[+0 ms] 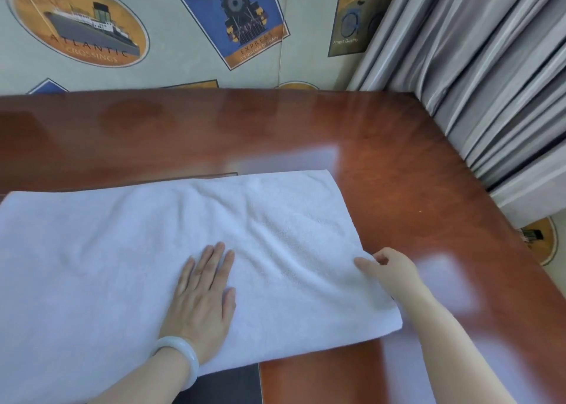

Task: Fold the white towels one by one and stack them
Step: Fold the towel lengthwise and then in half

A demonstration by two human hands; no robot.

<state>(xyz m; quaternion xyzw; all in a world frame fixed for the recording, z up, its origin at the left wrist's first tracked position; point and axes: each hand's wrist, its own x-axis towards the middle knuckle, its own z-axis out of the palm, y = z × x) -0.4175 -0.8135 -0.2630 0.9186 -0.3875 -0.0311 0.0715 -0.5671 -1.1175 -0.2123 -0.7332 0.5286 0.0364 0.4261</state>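
Status: early, first towel not finished.

- White terry towel (92, 250): laid out long and mostly flat on the glossy red-brown wooden table (398, 146). It runs out of frame left of the left hand and ends at the right hand's pinch. Soft wrinkles between the two hands. Can't tell if it is one layer or already doubled.
- Left hand (200, 293): fingers straight and together, palm down, pressing the towel flat and holding nothing. It sits near the towel's near edge, well left of the pinch. Pale jade-coloured bangle (183, 354) on that wrist.
- Right hand (387, 270): thumb on top, fingers curled at or under the hem, pinching the towel's right short edge about midway along it. The edge looks barely raised at the pinch; the corners either side lie on the table.
- Right of the pinch: bare table with window glare, then grey pleated curtain (490, 82) at the far corner.

Done: towel spread and anchored. No folded stack and no other towels in frame.

Left, my read: carry the pinched edge across toward the left hand for a fold, square it, fold again, set it down as the stack base, then repeat for the rest.

Risk: a single mid-edge pinch may let the corners sag and skew.
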